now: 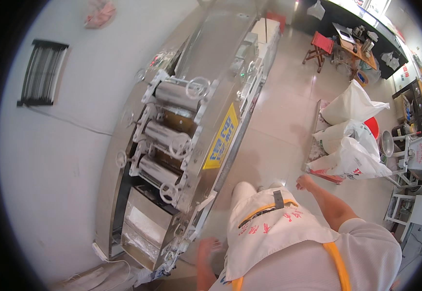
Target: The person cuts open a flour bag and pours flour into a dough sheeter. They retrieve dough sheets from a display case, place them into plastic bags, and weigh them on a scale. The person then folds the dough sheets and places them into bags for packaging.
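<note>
My left hand [209, 248], blurred, hangs low beside my apron [269, 232] and near the front end of a stainless-steel dough-rolling machine [200, 178]. Nothing shows in it, and its fingers look spread. On the other side, my right hand [305, 182] is held out over the floor with loosely bent fingers and no visible object. It is nearest to a white woven sack [353, 160] but appears apart from it. The machine carries several steel rollers [158, 170] with handwheels [168, 192]. White powder lies in its steel hopper [145, 220].
More white sacks [353, 103] stand on a low platform [313, 145] at right, by a red basin [371, 128]. Farther off are a red folding stool [322, 43] and a small wooden table [363, 56]. A white-framed cart [402, 156] stands at far right. Tiled floor [273, 127] runs between.
</note>
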Demonstrator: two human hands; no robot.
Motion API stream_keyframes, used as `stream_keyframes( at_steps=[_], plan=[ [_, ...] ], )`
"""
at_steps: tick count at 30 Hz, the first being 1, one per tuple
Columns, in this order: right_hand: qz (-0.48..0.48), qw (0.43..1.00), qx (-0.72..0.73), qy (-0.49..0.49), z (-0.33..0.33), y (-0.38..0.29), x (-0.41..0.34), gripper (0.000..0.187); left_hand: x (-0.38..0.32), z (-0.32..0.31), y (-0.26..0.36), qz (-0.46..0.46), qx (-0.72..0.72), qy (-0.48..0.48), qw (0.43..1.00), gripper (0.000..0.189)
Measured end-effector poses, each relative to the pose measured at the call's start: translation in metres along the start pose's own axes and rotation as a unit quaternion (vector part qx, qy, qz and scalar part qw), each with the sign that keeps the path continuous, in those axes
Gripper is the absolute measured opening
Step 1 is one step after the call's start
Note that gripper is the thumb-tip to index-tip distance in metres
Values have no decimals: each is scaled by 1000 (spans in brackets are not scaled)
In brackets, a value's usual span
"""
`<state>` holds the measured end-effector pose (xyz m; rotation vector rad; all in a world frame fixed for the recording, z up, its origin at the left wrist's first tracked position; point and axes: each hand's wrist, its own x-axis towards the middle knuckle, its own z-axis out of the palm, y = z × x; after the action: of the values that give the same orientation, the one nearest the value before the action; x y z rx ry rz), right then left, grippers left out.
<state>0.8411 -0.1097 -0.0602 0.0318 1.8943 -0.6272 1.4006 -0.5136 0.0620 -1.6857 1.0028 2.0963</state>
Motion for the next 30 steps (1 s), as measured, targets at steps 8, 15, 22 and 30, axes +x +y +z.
stream_keyframes(
  at_steps=[8,15,22,30],
  plan=[
    [-42,976,212,-21,-87,-212,104,28,-208,291,397,80,390,-156,904,34],
    [-70,957,261,-108,-164,-383,171,33,-151,372,708,364,405,50,837,23],
    [-128,890,411,-149,-192,-470,260,38,109,270,923,371,559,377,638,56],
    [-93,901,314,-284,-217,-532,289,26,150,269,937,288,512,434,683,56]
  ],
)
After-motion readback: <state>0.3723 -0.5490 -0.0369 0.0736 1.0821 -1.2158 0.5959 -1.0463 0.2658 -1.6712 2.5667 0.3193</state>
